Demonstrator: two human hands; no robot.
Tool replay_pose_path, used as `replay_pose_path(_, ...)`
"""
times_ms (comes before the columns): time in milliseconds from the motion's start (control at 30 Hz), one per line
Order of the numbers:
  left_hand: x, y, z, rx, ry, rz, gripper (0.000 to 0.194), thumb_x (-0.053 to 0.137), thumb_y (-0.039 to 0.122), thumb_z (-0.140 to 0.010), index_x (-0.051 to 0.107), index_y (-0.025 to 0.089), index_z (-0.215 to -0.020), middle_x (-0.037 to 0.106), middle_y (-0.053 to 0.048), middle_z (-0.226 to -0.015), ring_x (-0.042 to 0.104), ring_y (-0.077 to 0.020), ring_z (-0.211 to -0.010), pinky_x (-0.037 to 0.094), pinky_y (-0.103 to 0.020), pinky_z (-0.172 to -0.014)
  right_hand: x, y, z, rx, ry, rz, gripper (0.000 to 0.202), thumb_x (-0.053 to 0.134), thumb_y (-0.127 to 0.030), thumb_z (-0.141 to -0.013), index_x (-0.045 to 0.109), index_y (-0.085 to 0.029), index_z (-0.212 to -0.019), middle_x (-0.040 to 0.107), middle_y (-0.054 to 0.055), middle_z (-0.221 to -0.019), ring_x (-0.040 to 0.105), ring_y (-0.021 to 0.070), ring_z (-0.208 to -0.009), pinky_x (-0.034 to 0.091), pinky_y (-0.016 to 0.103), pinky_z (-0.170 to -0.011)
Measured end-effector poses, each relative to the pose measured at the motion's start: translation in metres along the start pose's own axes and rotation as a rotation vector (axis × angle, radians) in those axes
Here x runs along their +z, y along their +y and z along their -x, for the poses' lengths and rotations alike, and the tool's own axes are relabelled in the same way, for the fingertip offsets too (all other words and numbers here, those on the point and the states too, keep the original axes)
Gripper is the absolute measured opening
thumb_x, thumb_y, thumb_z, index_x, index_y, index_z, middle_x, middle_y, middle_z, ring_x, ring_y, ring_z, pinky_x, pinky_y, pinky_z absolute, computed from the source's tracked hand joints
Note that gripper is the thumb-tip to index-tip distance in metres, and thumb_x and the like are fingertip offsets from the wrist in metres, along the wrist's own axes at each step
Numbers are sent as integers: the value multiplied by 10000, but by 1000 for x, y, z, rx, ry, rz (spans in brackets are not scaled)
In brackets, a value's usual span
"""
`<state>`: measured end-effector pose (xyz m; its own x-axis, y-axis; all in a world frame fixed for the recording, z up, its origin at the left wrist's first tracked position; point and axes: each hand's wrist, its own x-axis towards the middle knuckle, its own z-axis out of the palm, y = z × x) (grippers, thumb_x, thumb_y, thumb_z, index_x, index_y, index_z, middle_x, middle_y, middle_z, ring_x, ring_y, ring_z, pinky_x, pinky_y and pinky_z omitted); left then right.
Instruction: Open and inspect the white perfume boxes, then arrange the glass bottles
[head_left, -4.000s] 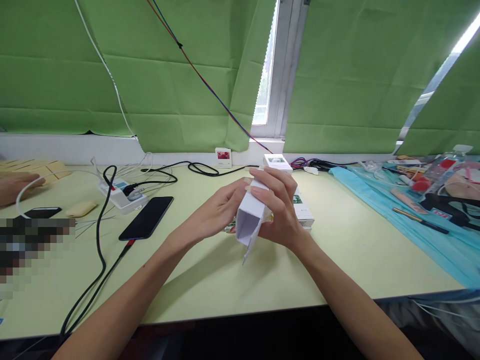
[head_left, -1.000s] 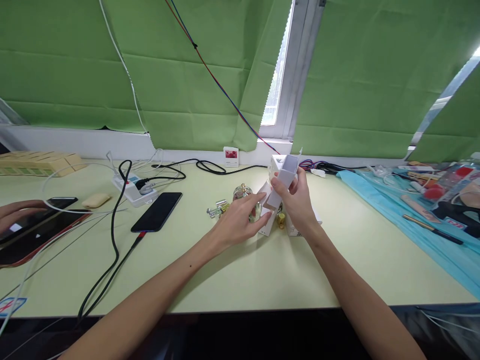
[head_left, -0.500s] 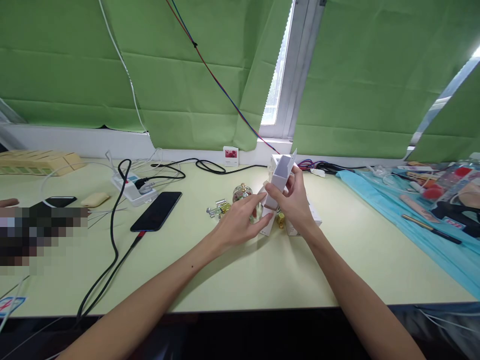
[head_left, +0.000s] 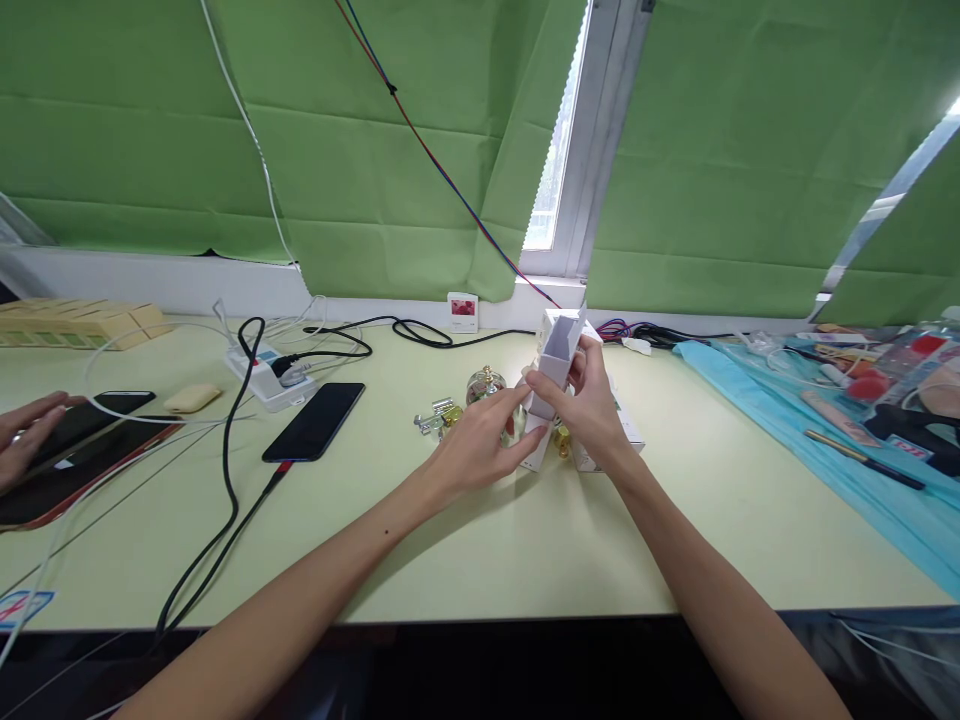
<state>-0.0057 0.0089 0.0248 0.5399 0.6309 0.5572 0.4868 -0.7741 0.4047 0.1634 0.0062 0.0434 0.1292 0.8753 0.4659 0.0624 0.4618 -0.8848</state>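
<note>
A narrow white box point(head_left: 556, 368) is held tilted above the table, its top end open with a flap raised. My right hand point(head_left: 587, 402) is closed round its upper part, thumb on the near face. Lower down, my left hand point(head_left: 480, 440) grips the same box between thumb and fingers. Just behind my left hand stands a glass jar point(head_left: 486, 381) with a gold-trimmed lid, and small clear and gold bottles point(head_left: 435, 416) lie beside it. A gold-coloured piece point(head_left: 564, 441) shows between the box and another white box point(head_left: 630, 432) under my right wrist.
To the left are a black phone point(head_left: 313, 422) on a cable, a power strip point(head_left: 271, 376), and another person's hand point(head_left: 28, 436) by a dark tablet-like device point(head_left: 97, 455). A blue sheet point(head_left: 757, 410) with a pen point(head_left: 862, 460) and clutter covers the right side.
The box's open top has dipped slightly, and its flap stands lower. Both my hands keep their hold. At the far left, the other person's hand shows further in over the table.
</note>
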Motion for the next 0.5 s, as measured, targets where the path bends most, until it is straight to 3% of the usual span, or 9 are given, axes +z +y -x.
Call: replay_pose_path(500,0,0,0,-5,-4,-2,337,551,389,-976,580,195,-1249,657,-5,-863,564,-123,-647,471,-272,-606,-2,3,-1,-6,41,4,636,885,-433,-657,532,-256,-1155,650,58,-1141,639,252,-1065,538,444,-954)
